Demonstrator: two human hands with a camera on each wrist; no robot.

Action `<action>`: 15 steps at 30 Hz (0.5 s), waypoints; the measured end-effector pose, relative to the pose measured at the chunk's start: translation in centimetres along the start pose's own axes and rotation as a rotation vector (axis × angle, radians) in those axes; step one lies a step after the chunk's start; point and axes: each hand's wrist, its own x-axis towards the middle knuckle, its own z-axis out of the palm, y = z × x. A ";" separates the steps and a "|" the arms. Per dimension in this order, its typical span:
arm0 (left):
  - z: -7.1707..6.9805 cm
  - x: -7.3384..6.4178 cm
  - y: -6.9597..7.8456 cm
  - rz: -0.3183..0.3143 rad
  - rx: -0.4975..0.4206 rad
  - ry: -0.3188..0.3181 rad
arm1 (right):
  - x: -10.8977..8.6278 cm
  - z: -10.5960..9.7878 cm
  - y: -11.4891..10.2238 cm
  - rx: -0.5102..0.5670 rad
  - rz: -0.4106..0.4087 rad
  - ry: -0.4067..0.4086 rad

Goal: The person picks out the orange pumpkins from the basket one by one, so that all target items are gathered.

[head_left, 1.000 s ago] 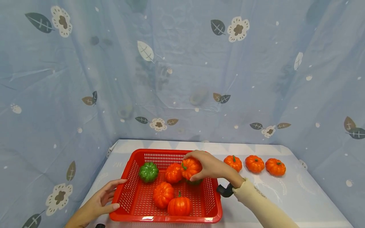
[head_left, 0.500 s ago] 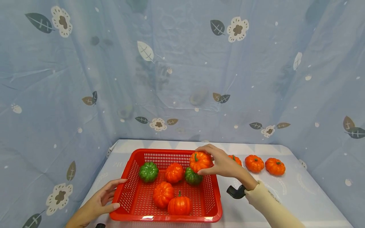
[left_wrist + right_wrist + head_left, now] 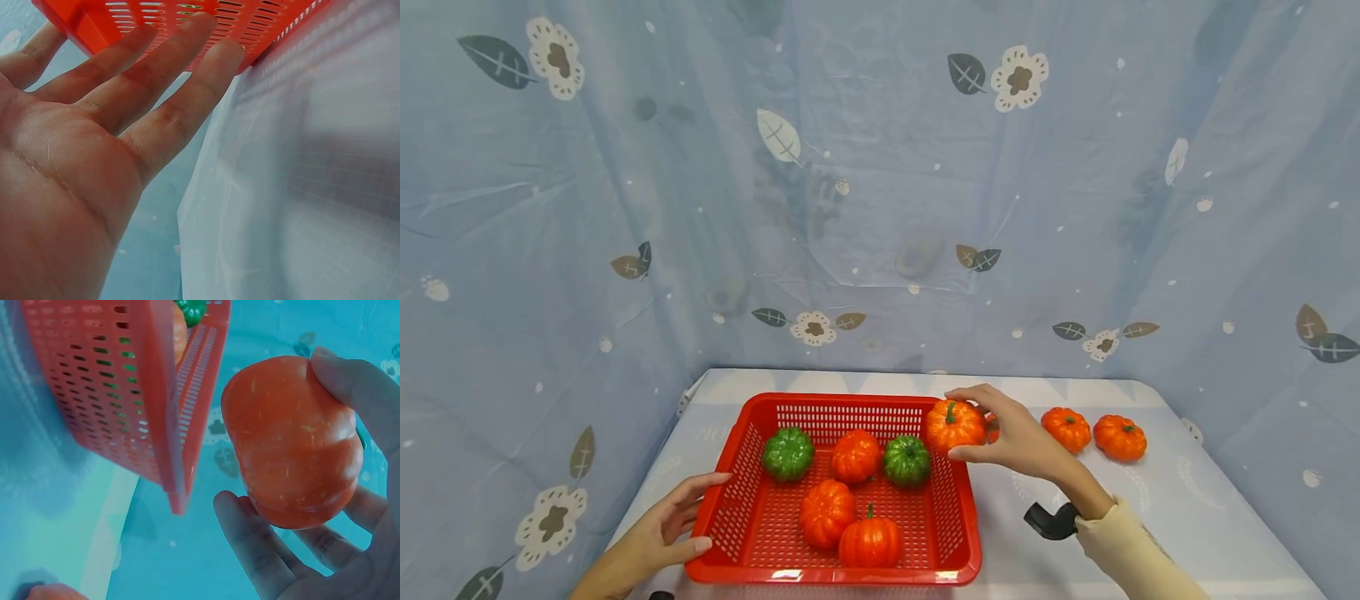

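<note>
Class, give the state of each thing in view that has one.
Red basket: upright, on table
Two green pumpkins: inside basket
Three orange pumpkins: inside basket
Held pumpkin: raised off table
Right hand: gripping that pumpkin
Left hand: fingers extended, at basket's side
Two rightmost pumpkins: resting on table
Pumpkin behind right hand: mostly hidden

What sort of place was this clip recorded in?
Probably a small staged recording booth: a flower-patterned blue curtain hangs behind and beside a pale table, which bears a red basket and glossy pumpkins.
</note>
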 end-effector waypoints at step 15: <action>0.2 0.0 0.2 0.011 0.010 0.004 | -3.6 -0.9 2.7 0.070 0.126 0.094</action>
